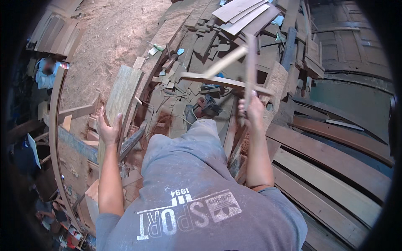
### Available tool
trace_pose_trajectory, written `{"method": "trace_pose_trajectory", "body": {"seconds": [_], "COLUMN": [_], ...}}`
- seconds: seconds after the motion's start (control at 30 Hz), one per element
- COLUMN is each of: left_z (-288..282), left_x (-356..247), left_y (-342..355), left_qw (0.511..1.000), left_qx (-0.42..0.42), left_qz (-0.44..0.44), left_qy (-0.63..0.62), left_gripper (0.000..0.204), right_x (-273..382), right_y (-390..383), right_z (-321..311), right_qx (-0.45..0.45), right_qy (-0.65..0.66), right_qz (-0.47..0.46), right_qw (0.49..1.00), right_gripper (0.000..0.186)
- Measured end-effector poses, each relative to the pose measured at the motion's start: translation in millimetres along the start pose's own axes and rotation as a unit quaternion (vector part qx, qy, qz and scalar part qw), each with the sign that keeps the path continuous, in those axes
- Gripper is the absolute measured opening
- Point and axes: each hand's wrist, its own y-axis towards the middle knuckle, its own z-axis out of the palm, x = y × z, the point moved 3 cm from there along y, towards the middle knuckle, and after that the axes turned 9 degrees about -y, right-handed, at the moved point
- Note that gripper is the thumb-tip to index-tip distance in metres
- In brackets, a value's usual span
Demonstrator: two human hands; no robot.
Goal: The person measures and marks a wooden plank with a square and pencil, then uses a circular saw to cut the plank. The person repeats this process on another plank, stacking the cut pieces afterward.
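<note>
1. Gripped in the right hand (252, 111), near the lower end: a narrow wooden strip (251, 62), seen pointing away from the body, toward the top of the view. Fingers curled closed around it.
2. Crossing behind that strip, just past the hand: a longer crosspiece (222, 81), slanting slightly down to the right.
3. Running from near the far part of the held strip down to the crosspiece: a pale diagonal piece (226, 62). Roughly triangular together; cannot tell whether fastened.
4. Left hand (109, 131): open, palm bare, thumb and fingers spread. Close beside a broad weathered plank (123, 94); cannot tell if touching.
5. Beyond the plank, on a surface thick with sawdust (113, 33): a green-handled tool (157, 46), well apart from both hands.
6. Below the crosspiece, partly hidden: a blue tool or machine (217, 87), kind unclear.
7. Scattered between the hands, farther out: small wood offcuts (169, 79).
8. At upper middle: pale boards (240, 12), overlapping.
9. To the right of the right forearm: long boards (326, 175), lying side by side.
10. At far left: another person in light blue (45, 79).
</note>
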Motion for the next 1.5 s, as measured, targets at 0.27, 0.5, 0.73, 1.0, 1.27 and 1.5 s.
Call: {"method": "trace_pose_trajectory", "body": {"seconds": [0.27, 0.5, 0.73, 1.0, 1.27, 1.5], "left_z": [-0.8, -4.1, -1.8, -1.1, 2.9, 2.0], "left_x": [1.3, -0.6, -0.6, -6.6, -11.7, -68.8], "left_y": [1.7, -5.7, -6.1, -4.2, -9.8, -34.0], "left_qw": [0.998, 0.991, 0.977, 0.964, 0.971, 0.961], "left_qx": [0.051, 0.099, 0.176, 0.207, 0.196, 0.249], "left_qz": [0.018, 0.038, 0.007, -0.097, -0.062, -0.102], "left_qy": [0.031, 0.087, 0.123, 0.137, 0.118, 0.067], "left_gripper": [0.096, 0.119, 0.131, 0.126, 0.122, 0.127], "right_x": [-74.3, -143.0, -109.0, 5.3, 1.8, 44.1], "right_y": [12.8, 49.7, 30.3, 13.5, 16.0, 24.3], "right_z": [-189.0, -217.1, -191.1, 49.5, 365.1, 358.3], "right_qx": [-0.176, -0.274, -0.295, -0.207, 0.422, 0.488], "right_qy": [-0.102, -0.443, -0.512, -0.433, -0.195, -0.344], "right_qz": [0.074, 0.014, 0.027, -0.490, -0.135, -0.097], "right_qw": [0.976, 0.854, 0.806, 0.728, 0.875, 0.796], "right_gripper": [0.064, 0.065, 0.059, 0.050, 0.057, 0.043]}}
